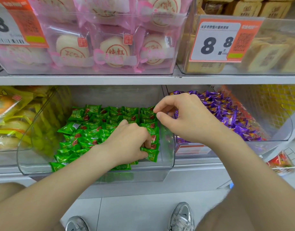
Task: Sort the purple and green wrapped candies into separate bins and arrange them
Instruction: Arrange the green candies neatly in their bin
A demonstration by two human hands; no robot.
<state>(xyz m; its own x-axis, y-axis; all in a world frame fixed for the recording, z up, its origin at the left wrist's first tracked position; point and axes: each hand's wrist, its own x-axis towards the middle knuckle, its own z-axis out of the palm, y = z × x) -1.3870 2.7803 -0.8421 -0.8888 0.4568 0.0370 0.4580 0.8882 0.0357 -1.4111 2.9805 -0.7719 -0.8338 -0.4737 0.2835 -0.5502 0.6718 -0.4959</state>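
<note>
- The green candies (93, 129) lie in flat rows inside the green bin (31, 147). The purple candies (226, 112) are heaped in the purple bin (276, 127), just right of the green bin.
- The left hand (126, 144) is at the green bin's front right corner, its fingers curled on one green candy (151, 153).
- The right hand (186, 119) hovers over the green bin's right wall with thumb and forefinger nearly together. I cannot tell whether they pinch anything.
- The sorting looks done and the arranging is in hand. The next move calls for laying that candy square into the right-hand row.
</note>
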